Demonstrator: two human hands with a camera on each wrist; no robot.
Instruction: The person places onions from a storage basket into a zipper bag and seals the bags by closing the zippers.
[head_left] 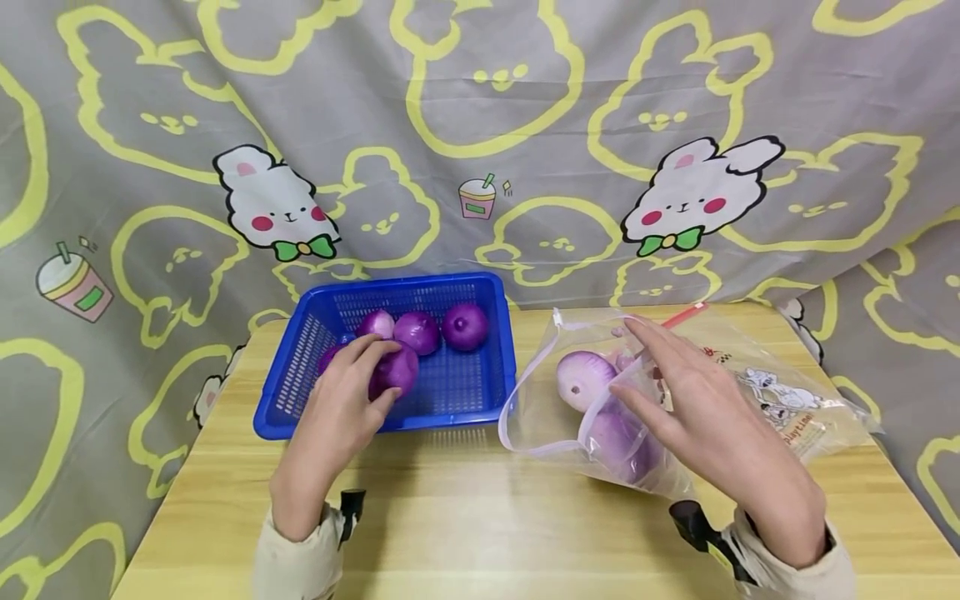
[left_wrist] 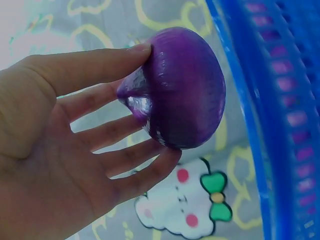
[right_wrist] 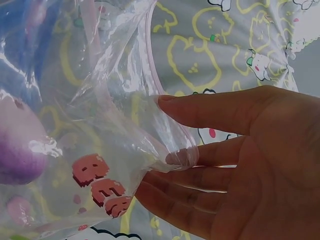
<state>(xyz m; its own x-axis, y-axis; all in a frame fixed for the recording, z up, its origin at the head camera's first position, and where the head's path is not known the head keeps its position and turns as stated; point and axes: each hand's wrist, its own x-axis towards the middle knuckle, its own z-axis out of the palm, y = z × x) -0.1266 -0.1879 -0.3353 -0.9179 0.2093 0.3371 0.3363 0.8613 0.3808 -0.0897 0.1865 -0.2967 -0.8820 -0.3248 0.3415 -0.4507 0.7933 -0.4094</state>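
Head view: an onion (head_left: 399,367) is pinched over the basket (head_left: 461,383) by the left hand (head_left: 341,408), and the bag (head_left: 780,396) is pinched at its rim (right_wrist: 149,55) by the right hand (head_left: 708,417), whose grip is best made firm so that it is held wide.

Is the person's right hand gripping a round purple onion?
No, the right hand pinches a clear, printed plastic bag by its edge.
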